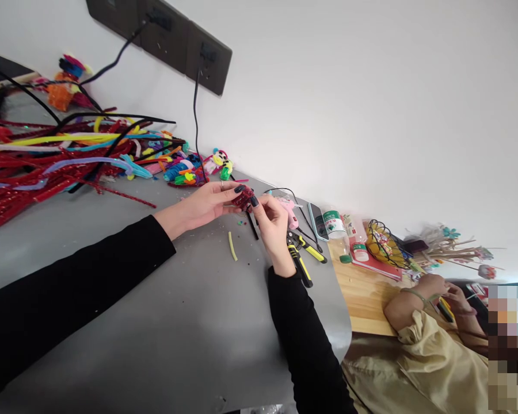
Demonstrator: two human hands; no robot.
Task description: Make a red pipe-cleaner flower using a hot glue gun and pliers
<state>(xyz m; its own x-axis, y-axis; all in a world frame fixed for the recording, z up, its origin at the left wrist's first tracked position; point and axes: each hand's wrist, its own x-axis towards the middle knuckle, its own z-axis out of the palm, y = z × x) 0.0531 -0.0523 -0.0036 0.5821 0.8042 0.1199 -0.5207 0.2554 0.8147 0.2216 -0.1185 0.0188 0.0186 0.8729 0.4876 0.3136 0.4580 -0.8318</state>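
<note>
Between my two hands is a small dark red, glittery piece of pipe cleaner craft point(242, 199), raised above the grey mat. Thumb and fingers of my left hand point(205, 204) pinch it from the left. My right hand point(273, 221) grips its right side, the thumb pressed against it. Below lies a short pale yellow strip point(232, 246). Just right of my right hand are wire strippers with yellow and black handles point(301, 267) and a pink glue gun point(290, 214).
Many coloured pipe cleaners point(69, 155) are heaped at the left, beside small finished figures point(219, 162). A phone point(318, 221), a plastic bottle point(337, 230) and a yellow wire basket point(386, 244) stand at right. A co-worker's hands point(434, 290) work beyond the wooden table point(366, 305).
</note>
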